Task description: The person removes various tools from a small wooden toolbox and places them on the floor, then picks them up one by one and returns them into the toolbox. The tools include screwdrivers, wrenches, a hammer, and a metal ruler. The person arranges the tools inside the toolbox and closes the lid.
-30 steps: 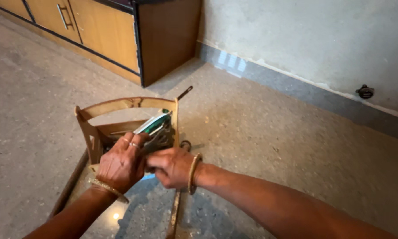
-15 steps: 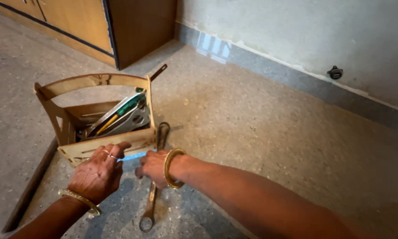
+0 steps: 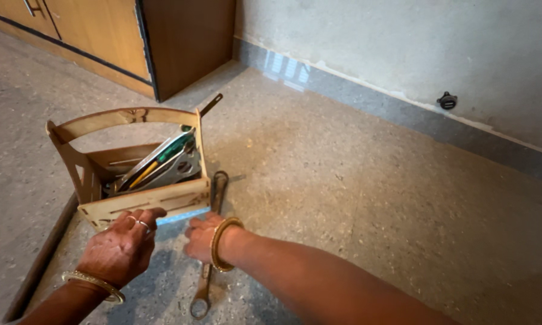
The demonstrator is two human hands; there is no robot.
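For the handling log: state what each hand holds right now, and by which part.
Neither hand shows a clear grip. The left hand hovers open by the wooden tool caddy; the right hand covers a light blue item, contact unclear.

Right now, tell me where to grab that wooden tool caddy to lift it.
Take the wooden tool caddy by its arched top handle, coming from above. The handle spans end to end over the tools, and its middle is bare. Both the left hand and right hand sit low by the front wall.

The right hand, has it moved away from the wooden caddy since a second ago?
Yes. The right hand has drawn back toward the person, from the tools inside the wooden caddy to the floor just before its front wall.
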